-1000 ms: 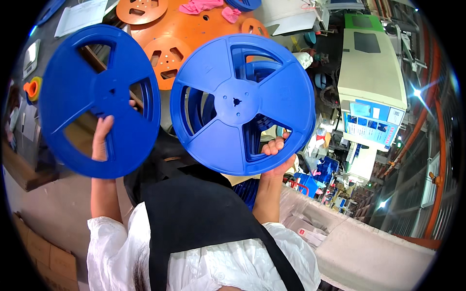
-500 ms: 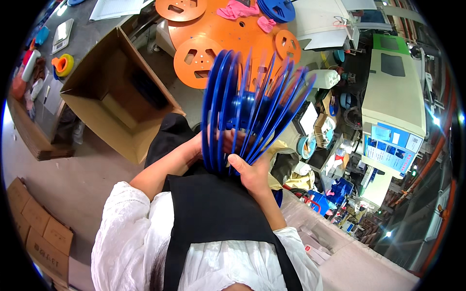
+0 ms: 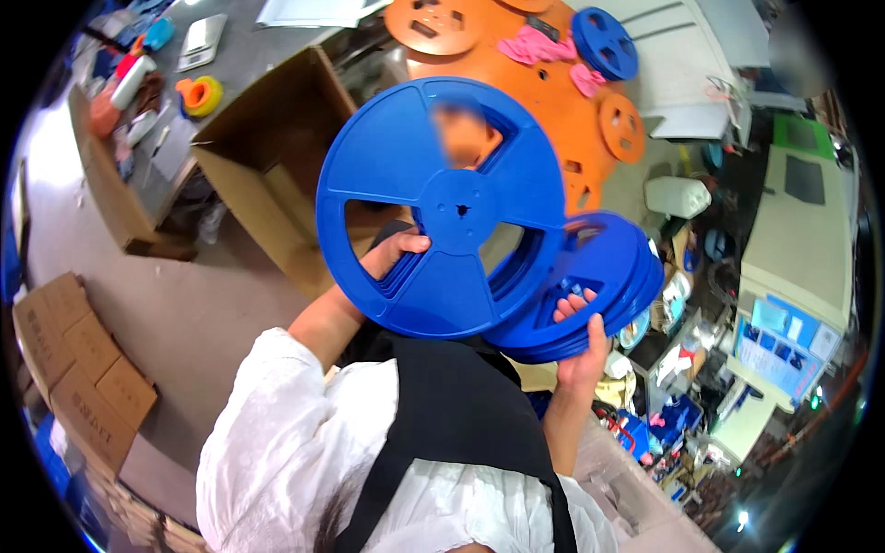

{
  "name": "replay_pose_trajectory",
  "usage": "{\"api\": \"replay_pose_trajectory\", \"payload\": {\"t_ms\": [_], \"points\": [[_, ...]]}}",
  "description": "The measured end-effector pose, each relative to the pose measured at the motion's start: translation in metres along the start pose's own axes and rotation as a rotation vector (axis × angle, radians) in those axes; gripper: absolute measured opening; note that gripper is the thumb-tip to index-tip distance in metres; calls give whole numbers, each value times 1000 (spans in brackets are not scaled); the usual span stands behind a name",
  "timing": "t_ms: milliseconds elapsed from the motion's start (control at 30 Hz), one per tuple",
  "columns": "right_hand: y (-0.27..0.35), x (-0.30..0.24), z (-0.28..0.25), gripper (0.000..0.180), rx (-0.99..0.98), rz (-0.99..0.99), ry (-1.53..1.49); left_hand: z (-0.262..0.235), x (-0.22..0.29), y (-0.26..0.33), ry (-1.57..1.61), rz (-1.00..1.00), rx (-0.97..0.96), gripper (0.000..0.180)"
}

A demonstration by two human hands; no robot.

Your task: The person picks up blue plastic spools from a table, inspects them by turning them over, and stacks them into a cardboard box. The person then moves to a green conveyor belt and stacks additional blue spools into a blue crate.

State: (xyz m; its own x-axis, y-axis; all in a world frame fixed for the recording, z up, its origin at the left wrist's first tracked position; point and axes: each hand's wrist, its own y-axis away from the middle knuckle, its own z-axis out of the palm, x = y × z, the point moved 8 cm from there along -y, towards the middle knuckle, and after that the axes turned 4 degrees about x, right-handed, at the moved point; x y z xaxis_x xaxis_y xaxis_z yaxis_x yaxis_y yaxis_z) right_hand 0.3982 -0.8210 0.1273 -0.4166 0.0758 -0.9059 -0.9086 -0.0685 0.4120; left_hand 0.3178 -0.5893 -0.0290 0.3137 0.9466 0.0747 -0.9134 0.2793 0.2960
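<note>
A stack of blue plastic reels (image 3: 378, 157) is held in front of my apron, its round face turned up toward me. My left hand (image 3: 398, 252) is closed on this stack, the fingers passing through a cut-out in the reels. To the right, a second stack of blue reels (image 3: 590, 267) lies tilted and partly behind the first. My right hand (image 3: 583, 346) grips its near right edge, with the thumb outside and fingertips showing in a cut-out. The left stack overlaps the right one. Most of the lower reels are hidden.
An open cardboard box (image 3: 244, 175) stands at the left beyond my arm. Ahead is a round orange table (image 3: 521, 92) with orange reels (image 3: 433, 26), another blue reel (image 3: 604, 44) and pink cloths (image 3: 533, 44). A grey workbench (image 3: 249, 60) is far left; a machine (image 3: 793, 221) stands right.
The reels, fanned edge-on between both hands before, have turned face-up and parted into two overlapping stacks. My right hand has moved to the right with one stack. The view has shifted.
</note>
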Motion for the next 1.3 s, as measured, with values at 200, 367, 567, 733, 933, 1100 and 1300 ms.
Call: {"api": "replay_pose_trajectory", "payload": {"t_ms": [200,367,567,733,933,1100,1300], "points": [[-7,30,-19,45,118,101,-108,74,30,4,181,140,-468,74],[-9,31,-14,45,137,117,-137,37,33,1,205,213,-325,66],[-13,38,-9,46,142,174,-100,3,46,4,301,297,-210,66],[-19,45,6,42,119,213,-84,-11,55,21,351,380,-234,67],[-27,56,26,40,143,291,-39,-28,71,40,417,447,-342,69],[-33,67,45,37,104,347,-5,-54,81,61,302,522,-295,68],[-39,84,50,36,131,415,60,-98,82,121,181,430,109,65]]}}
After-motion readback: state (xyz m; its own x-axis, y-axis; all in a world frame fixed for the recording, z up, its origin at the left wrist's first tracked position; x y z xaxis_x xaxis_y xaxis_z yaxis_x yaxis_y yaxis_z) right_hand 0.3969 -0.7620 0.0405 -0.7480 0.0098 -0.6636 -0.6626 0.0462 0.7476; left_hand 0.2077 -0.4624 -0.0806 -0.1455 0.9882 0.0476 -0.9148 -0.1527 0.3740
